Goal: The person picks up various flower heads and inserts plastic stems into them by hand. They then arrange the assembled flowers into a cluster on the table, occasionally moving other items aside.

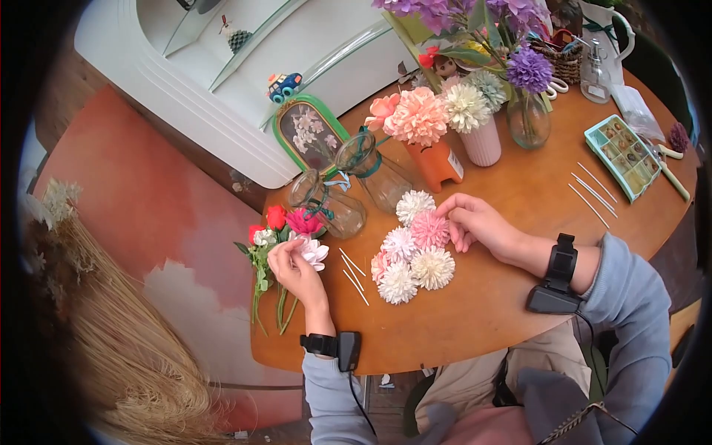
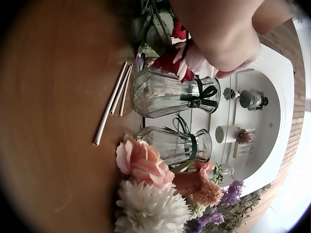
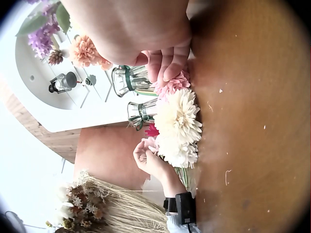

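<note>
On the table's left side, my left hand (image 1: 297, 276) curls its fingers at a pale pink flower (image 1: 315, 254), pinching it by its near side. Beside it lie a magenta flower (image 1: 304, 222), red roses (image 1: 276, 216) and green stems (image 1: 282, 308). My right hand (image 1: 482, 228), fingers loosely bent, touches a pink pompom flower (image 1: 429, 229) with its fingertips. That bloom lies in a cluster with white flower heads (image 1: 398, 282) and a cream one (image 1: 432, 268). In the right wrist view the fingers hang over the pink bloom (image 3: 172, 85).
Two glass vases (image 1: 343, 213) with green ribbons stand behind the flowers. White sticks (image 1: 354, 276) lie between bunch and cluster, and more sticks (image 1: 592, 199) at right. An orange pot (image 1: 439, 172), a pink vase (image 1: 482, 144) and a compartment box (image 1: 624, 156) stand farther back.
</note>
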`<move>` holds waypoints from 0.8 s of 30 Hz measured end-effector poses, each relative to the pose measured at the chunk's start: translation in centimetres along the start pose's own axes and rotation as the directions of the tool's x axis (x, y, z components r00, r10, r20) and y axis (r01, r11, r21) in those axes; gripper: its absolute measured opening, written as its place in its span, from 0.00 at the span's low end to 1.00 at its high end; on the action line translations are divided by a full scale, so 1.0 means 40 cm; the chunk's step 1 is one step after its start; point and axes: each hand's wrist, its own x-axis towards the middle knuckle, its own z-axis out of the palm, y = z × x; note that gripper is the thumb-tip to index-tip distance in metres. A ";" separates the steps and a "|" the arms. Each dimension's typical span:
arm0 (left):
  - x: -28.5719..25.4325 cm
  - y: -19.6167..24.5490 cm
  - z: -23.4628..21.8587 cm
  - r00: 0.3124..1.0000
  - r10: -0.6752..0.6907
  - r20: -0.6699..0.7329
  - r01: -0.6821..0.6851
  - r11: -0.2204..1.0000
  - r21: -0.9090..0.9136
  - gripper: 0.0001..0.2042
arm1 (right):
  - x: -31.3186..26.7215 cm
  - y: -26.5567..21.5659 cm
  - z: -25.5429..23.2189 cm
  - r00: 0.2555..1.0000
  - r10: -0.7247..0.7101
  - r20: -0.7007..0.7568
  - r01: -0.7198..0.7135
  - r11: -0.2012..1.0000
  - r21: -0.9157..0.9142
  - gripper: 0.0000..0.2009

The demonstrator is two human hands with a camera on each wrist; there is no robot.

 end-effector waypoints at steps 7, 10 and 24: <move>0.003 0.028 0.006 0.990 -0.080 0.113 0.096 0.986 -0.138 0.06 | 0.001 0.002 0.000 1.000 0.002 0.014 -0.002 1.000 -0.010 0.11; -0.008 -0.001 0.020 0.966 -0.155 0.207 0.185 0.974 -0.130 0.11 | -0.001 0.001 0.001 1.000 0.003 0.013 -0.003 1.000 -0.008 0.12; -0.062 -0.120 0.031 0.797 -0.319 0.513 0.248 0.947 0.202 0.19 | 0.001 0.003 0.000 1.000 0.013 0.018 -0.012 1.000 -0.014 0.11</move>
